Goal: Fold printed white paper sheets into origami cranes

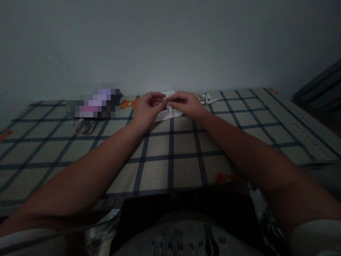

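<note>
Checked cloth (183, 144) covers the surface below a plain grey wall (170, 46). Work looks partway: a pointed paper shape (208, 98), perhaps finished, lies right of upper centre, while a small white piece (169, 108) seems incomplete; how much remains cannot be told. At upper centre, that piece sits between the pinching fingertips of the left hand (147, 109) and right hand (188, 104), over a white sheet (162, 117).

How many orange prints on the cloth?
4 visible: one print just left of the left hand, one at the picture's left edge, one at far right, one by the right forearm. Arms may hide more.
</note>
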`<move>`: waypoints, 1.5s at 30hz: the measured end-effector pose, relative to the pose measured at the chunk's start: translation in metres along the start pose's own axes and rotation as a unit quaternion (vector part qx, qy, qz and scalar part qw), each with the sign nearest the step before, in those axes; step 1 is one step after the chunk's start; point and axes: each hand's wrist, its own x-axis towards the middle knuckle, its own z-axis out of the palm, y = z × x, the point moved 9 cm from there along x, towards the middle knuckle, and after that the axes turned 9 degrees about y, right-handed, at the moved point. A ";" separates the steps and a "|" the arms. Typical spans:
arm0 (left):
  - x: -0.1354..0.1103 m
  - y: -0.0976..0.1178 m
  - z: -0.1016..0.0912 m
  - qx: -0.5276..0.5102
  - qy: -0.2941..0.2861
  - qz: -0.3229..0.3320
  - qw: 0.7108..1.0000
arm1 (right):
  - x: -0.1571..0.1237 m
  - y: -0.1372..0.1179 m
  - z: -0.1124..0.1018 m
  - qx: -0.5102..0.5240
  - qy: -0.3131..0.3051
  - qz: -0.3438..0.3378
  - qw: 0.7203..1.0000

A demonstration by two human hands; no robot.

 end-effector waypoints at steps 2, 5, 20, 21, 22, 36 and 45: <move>0.001 0.000 -0.001 -0.005 0.007 0.008 1.000 | 0.000 0.006 0.004 0.005 -0.012 -0.002 1.000; 0.002 0.000 -0.002 -0.007 0.015 0.011 1.000 | 0.000 0.013 0.004 0.014 -0.010 0.008 1.000; -0.005 0.003 0.001 0.063 -0.008 0.004 0.998 | 0.002 0.003 -0.005 -0.128 0.021 -0.048 0.990; -0.006 0.004 0.002 0.069 -0.013 0.009 0.997 | 0.001 0.000 -0.005 -0.145 0.015 -0.067 0.987; -0.007 0.004 0.003 0.073 -0.017 0.012 0.997 | 0.001 -0.004 -0.004 -0.162 0.009 -0.089 0.983; -0.003 -0.006 -0.003 0.033 0.011 -0.015 0.999 | -0.008 -0.025 0.001 -0.247 -0.016 -0.215 0.945; -0.005 0.005 0.002 0.053 -0.022 -0.003 0.998 | 0.005 0.036 -0.005 -0.059 0.033 0.017 0.998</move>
